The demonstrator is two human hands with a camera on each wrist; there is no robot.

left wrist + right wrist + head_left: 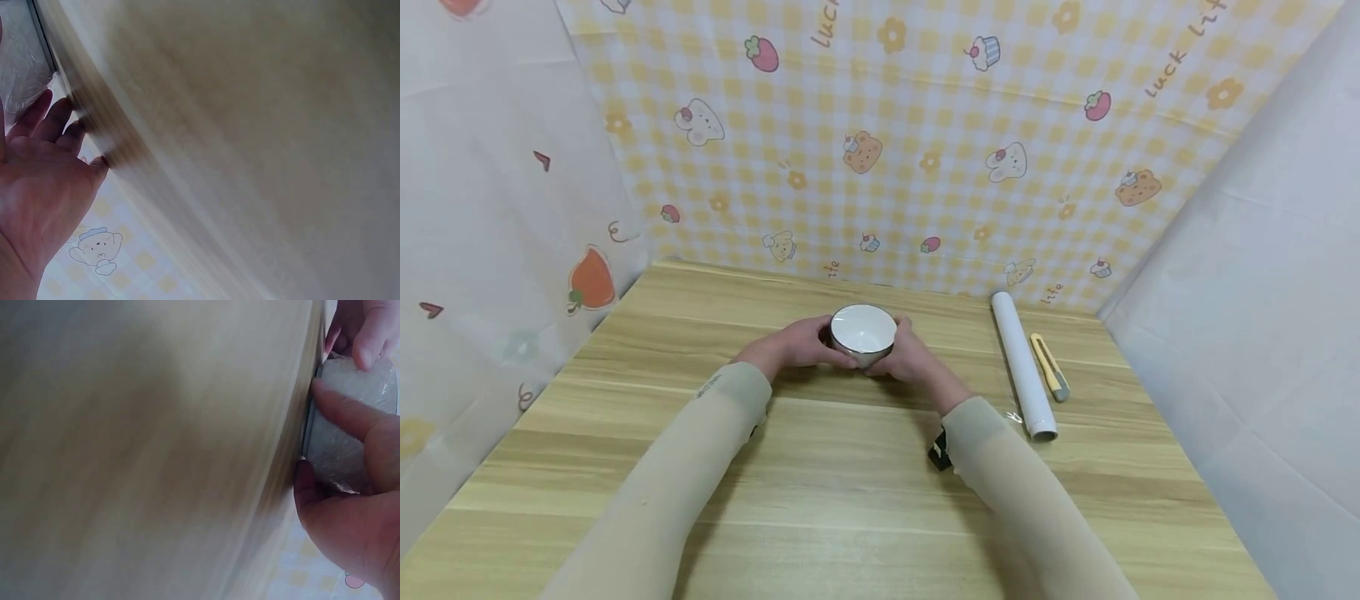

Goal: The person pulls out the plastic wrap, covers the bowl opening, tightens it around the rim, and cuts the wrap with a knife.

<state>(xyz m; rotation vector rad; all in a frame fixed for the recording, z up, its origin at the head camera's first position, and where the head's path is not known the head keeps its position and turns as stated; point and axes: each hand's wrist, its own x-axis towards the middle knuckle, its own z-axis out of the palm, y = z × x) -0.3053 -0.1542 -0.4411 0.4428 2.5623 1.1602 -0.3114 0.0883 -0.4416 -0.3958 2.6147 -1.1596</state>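
A white bowl (863, 329) with a dark rim stands upright on the table, between both hands. My left hand (808, 343) curves round its left side, thumb along the near side. My right hand (912, 354) grips the right side. In the right wrist view, crinkled clear plastic film covers the outside of the bowl (347, 434), and the fingers of the right hand (356, 519) press on it near the rim. At the left edge of the left wrist view, the film-covered bowl (25, 56) shows beside the left hand (47, 181).
A long white roll (1024, 367) lies on the right of the wooden table (835, 483), with a yellow and grey utility knife (1050, 368) just right of it. Part of a black object (938, 454) shows by the right sleeve. A patterned cloth (910, 125) hangs behind.
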